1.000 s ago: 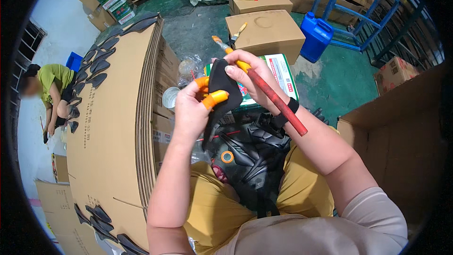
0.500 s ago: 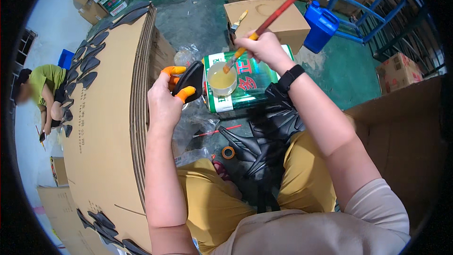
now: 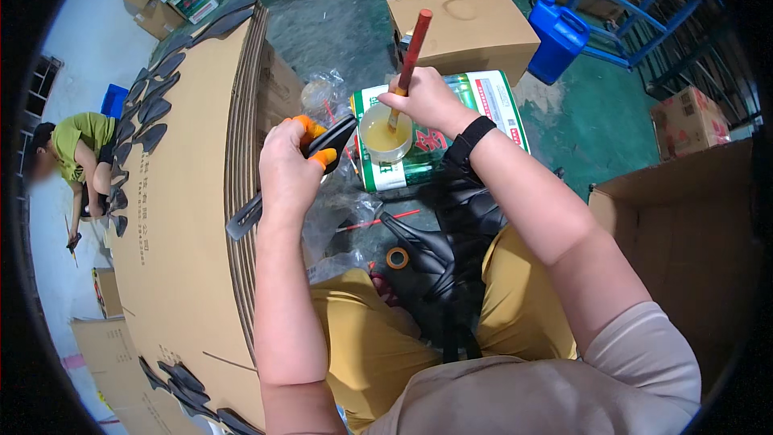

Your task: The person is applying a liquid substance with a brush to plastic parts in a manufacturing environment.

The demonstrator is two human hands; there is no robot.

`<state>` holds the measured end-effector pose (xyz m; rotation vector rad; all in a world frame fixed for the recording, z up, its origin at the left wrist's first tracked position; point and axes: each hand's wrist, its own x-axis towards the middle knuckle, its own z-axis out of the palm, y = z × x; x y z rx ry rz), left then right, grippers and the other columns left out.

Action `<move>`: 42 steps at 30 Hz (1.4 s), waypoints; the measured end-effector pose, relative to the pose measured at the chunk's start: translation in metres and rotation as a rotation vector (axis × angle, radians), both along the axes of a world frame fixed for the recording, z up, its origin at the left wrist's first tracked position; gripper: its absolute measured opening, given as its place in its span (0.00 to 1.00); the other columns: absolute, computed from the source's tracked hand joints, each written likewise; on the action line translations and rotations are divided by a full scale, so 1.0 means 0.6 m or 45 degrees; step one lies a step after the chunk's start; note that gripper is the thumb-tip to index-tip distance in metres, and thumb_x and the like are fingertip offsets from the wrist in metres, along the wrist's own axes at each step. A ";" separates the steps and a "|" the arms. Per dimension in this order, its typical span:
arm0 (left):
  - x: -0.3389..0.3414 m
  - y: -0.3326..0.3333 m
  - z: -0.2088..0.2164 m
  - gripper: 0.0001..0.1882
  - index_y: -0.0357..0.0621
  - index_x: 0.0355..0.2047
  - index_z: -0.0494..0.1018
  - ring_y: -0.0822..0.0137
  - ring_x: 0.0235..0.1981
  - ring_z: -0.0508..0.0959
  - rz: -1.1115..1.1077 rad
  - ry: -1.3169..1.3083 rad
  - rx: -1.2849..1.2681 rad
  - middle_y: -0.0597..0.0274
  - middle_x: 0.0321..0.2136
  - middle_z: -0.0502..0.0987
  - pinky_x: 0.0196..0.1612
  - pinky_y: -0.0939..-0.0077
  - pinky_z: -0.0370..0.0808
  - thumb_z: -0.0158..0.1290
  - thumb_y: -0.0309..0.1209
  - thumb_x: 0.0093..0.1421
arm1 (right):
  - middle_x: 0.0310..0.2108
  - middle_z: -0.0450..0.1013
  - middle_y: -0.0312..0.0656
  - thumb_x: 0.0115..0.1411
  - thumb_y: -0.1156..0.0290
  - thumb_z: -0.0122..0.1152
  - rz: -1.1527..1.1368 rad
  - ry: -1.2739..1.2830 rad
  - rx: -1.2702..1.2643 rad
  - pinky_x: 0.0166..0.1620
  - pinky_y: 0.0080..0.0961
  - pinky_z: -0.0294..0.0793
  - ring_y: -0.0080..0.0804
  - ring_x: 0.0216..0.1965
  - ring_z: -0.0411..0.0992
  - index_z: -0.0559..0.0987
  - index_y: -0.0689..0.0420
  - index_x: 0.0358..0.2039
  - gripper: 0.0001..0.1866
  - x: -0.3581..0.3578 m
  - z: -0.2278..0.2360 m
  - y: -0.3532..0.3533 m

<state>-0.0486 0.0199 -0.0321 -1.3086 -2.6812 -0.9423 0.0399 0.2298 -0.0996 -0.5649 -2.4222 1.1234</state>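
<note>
A long, narrow black plastic part (image 3: 335,135) is gripped in my left hand (image 3: 283,173), which has orange finger cots on its thumb and fingers. The part's other end sticks out past the wrist, near the cardboard stack. Closed around a paintbrush (image 3: 416,42) with a red handle is my right hand (image 3: 431,101). The bristles are down in a clear plastic cup (image 3: 365,138) of yellowish liquid. That cup stands on the left end of a green and white tin (image 3: 498,101). More black plastic parts (image 3: 431,250) lie between my knees.
A tall stack of cardboard (image 3: 201,258) at left carries rows of black parts. Beyond the tin are a cardboard box (image 3: 459,24) and a blue jerrycan (image 3: 555,36). A tape roll (image 3: 397,258) lies on the floor. An open carton is at right; a person (image 3: 84,145) works far left.
My right hand has lowered the paintbrush into the cup, its handle now more upright. My left hand has turned the black part, bringing its long lower end into view.
</note>
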 end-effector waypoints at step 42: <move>0.024 0.035 0.008 0.14 0.37 0.28 0.72 0.67 0.26 0.72 0.035 -0.345 0.176 0.61 0.23 0.73 0.32 0.76 0.69 0.60 0.18 0.39 | 0.11 0.65 0.31 0.54 0.68 0.56 -0.022 0.702 -1.108 0.13 0.12 0.57 0.15 0.10 0.60 0.76 0.61 0.18 0.12 0.076 0.123 0.039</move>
